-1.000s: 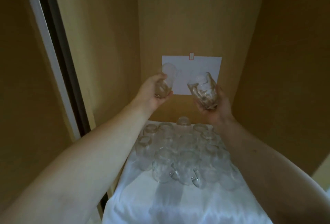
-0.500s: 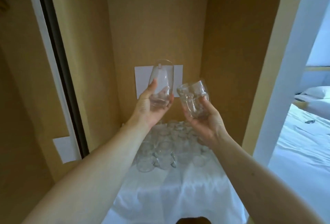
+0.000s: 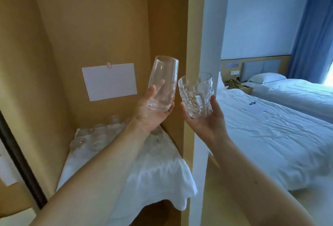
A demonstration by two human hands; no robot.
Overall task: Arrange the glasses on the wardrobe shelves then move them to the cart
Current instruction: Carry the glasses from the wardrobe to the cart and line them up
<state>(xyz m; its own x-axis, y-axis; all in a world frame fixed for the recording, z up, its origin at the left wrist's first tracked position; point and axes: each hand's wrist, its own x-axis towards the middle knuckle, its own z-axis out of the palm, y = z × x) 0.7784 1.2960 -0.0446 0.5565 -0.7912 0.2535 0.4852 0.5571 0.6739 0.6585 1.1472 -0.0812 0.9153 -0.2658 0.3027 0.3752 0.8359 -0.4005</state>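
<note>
My left hand (image 3: 150, 115) grips a tall smooth clear glass (image 3: 163, 81) by its base, tilted slightly right, in front of the wardrobe's back wall. My right hand (image 3: 207, 123) holds a shorter textured clear glass (image 3: 196, 94) upright, just right of the first, level with the wardrobe's side panel. Below and behind my left arm, several more clear glasses (image 3: 97, 137) stand on the white cloth (image 3: 158, 175) covering the wardrobe shelf. No cart is in view.
A white sheet of paper (image 3: 109, 81) is clipped to the wardrobe's back wall. The wardrobe side panel (image 3: 191, 45) and a white frame (image 3: 210, 27) stand right of the shelf. Two beds with white linen (image 3: 270, 135) and blue curtains (image 3: 313, 33) lie beyond.
Both hands have carried their glasses up and to the right, away from the shelf. The view has swung right, so the bedroom now shows.
</note>
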